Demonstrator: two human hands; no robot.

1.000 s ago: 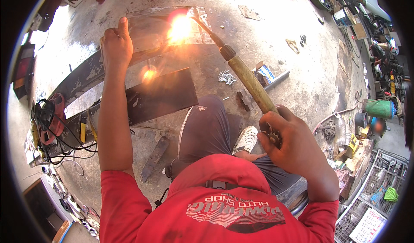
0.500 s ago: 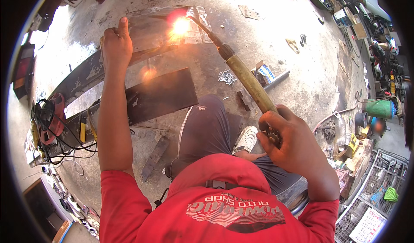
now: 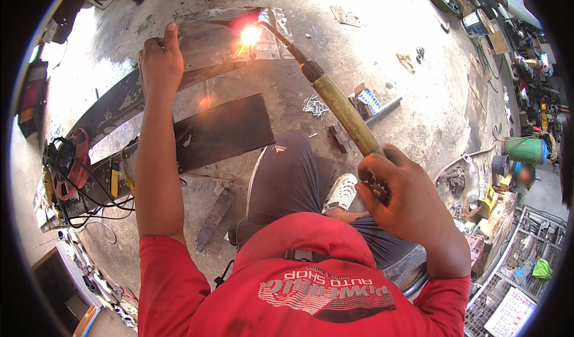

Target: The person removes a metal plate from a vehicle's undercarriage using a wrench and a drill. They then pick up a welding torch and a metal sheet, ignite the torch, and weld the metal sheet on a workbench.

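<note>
My right hand (image 3: pixel 406 196) is closed round the valve end of a brass gas torch (image 3: pixel 347 110). The torch slants up and to the left. Its thin bent tip is beside a bright flame (image 3: pixel 250 34) with orange sparks, on a worn, patchy sheet-metal panel (image 3: pixel 206 50). My left hand (image 3: pixel 162 57) is a fist with the thumb up, over the panel's left part. What its fingers grip is hidden. The panel's dark curved arm (image 3: pixel 110 107) runs down to the left. Nearer my knee lies a flat black metal piece (image 3: pixel 230 127).
Nails (image 3: pixel 314 107), a small blue-and-white box (image 3: pixel 368 99) and a hammer (image 3: pixel 341 138) lie right of the black piece. A red cable reel (image 3: pixel 73 163) with black cord stands at left. A green cylinder (image 3: pixel 526 151) and metal baskets (image 3: pixel 517 259) are at right.
The glare and haze round the flame have shrunk, and orange sparks show more clearly below it. Both hands and the torch stay almost where they were.
</note>
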